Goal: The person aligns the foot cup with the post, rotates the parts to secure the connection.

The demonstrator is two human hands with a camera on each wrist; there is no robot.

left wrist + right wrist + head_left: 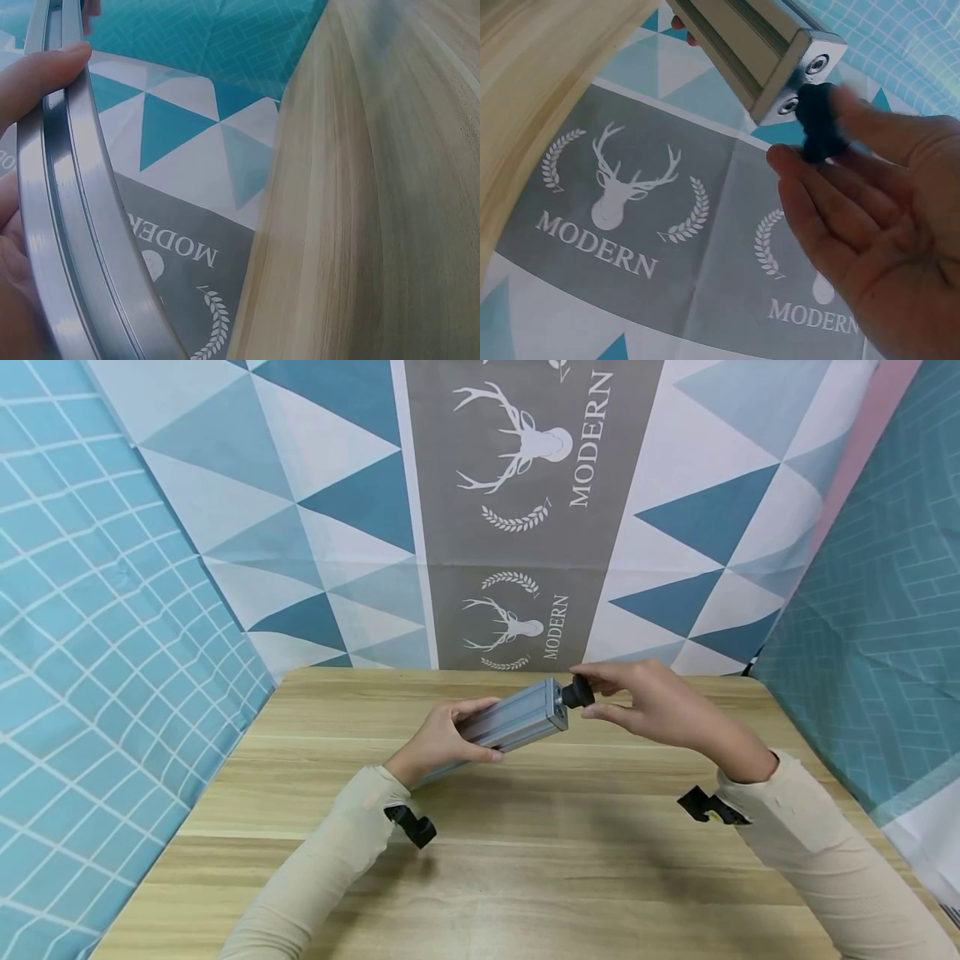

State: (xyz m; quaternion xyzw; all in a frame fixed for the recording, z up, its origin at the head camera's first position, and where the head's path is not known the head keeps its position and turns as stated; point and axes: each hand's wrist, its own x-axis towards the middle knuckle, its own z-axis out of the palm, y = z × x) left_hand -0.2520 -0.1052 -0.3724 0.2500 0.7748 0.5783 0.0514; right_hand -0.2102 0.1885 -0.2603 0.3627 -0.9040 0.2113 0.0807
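My left hand grips a silver-grey square aluminium profile with lengthwise grooves. It is tilted, its far end raised to the right above the wooden table. In the left wrist view the thumb lies across a groove of the profile. Bolts show on the shiny end plate. A black knob stands out from that end. My right hand pinches the knob between thumb and fingers; it looks blurred in the right wrist view.
Below the hands is a wood-grain table. Patterned cloth with triangles and deer prints hangs behind its far edge. Blue cloth walls stand at both sides. Each sleeve carries a small black wrist mount.
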